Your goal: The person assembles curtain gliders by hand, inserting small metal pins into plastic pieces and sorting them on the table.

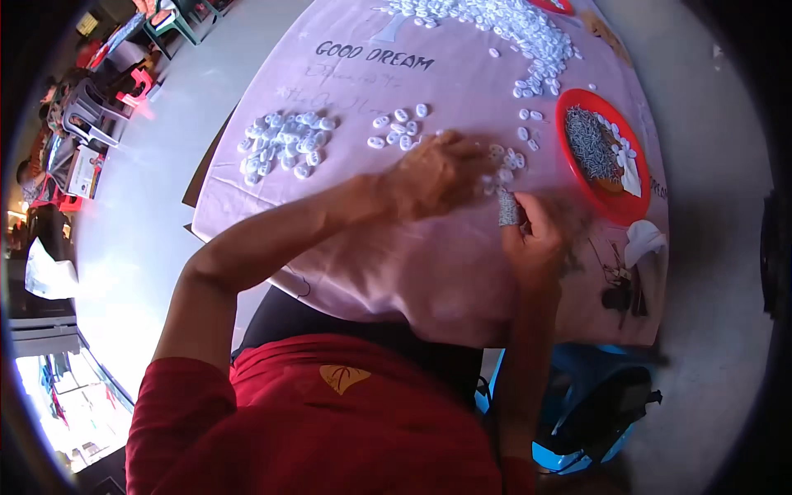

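Small white oval plastic pieces lie on a pink cloth-covered table (363, 247). My left hand (441, 173) reaches across the cloth, palm down with bent fingers. Its fingertips are smeared by motion beside a loose cluster of white pieces (513, 158), and whatever they touch is hidden. To its right, my right hand (538, 238) is held with its fingers curled in. A grey speckled band (509, 208), like a wrap around a digit, shows at its left side. White pieces sit just beyond that band; whether the hand grips one I cannot make out.
A red plate (620, 206) with grey screw-like metal parts (587, 140) and white pieces stands at the right. White pieces form a heap (285, 140) at left, a small group (400, 128) and a large far pile (528, 41). A blue stool (569, 462) is below the table's right edge.
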A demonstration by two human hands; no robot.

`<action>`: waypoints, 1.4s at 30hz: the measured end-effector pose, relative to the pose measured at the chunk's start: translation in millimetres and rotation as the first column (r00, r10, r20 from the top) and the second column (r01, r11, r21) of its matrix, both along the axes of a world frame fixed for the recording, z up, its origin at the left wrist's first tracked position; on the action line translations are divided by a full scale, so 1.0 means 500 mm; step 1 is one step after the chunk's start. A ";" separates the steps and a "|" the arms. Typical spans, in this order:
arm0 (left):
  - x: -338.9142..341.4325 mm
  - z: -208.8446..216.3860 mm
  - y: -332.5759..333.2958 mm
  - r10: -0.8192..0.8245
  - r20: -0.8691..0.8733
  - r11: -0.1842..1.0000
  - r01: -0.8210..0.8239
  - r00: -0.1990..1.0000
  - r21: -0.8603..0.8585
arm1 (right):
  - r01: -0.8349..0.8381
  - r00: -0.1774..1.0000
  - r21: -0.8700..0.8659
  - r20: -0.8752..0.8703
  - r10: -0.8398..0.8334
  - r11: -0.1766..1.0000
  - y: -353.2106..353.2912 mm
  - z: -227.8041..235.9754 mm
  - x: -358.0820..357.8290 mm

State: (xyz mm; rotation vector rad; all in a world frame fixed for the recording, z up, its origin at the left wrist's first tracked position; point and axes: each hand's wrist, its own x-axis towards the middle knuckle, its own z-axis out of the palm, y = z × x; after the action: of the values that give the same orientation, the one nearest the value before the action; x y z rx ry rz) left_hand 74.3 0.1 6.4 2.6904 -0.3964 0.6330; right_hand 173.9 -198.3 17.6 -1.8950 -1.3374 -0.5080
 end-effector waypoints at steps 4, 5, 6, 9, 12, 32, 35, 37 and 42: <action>-0.086 0.017 -0.064 0.096 -0.020 0.994 -0.097 0.995 -0.051 | 0.035 0.995 0.018 -0.094 -0.033 0.999 -0.002 -0.043 0.012; -0.108 0.026 -0.072 0.083 -0.077 0.991 -0.090 0.994 -0.095 | 0.024 0.996 0.005 -0.091 -0.023 1.000 0.000 -0.041 0.010; -0.122 0.029 -0.075 0.091 -0.075 0.989 -0.098 0.993 -0.109 | 0.016 0.997 0.005 -0.070 -0.016 1.000 0.000 -0.039 0.008; -0.161 0.034 -0.075 0.027 0.023 0.978 -0.022 0.999 -0.208 | -0.022 0.999 -0.055 0.031 0.024 0.998 0.008 0.015 -0.013; -0.198 0.032 -0.053 0.088 0.054 0.953 -0.068 0.995 -0.296 | -0.046 0.998 -0.195 0.043 0.056 0.980 0.006 0.049 -0.044; -0.347 0.013 -0.063 0.377 -0.193 0.924 -0.381 0.906 0.014 | -0.232 0.973 -0.353 -0.068 0.223 0.907 0.025 0.037 -0.141; -0.318 0.003 -0.037 0.326 -0.158 0.939 -0.339 0.932 -0.061 | -0.181 0.983 -0.302 -0.079 0.164 0.936 0.016 0.025 -0.091; -0.269 0.013 -0.028 0.407 -0.109 0.897 -0.419 0.907 -0.139 | -0.047 0.996 -0.345 0.054 0.070 0.938 0.022 0.029 -0.064; -0.100 -0.032 0.065 0.513 -0.057 0.850 -0.516 0.857 -0.103 | 0.248 0.965 -0.467 0.192 -0.176 0.849 0.085 -0.007 0.039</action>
State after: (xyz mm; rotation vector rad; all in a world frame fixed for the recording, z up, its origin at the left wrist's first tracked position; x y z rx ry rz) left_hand 24.3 32.8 -9.5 2.6889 0.3833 0.7308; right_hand 193.6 -155.9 13.8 -2.4853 -1.4538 -0.4484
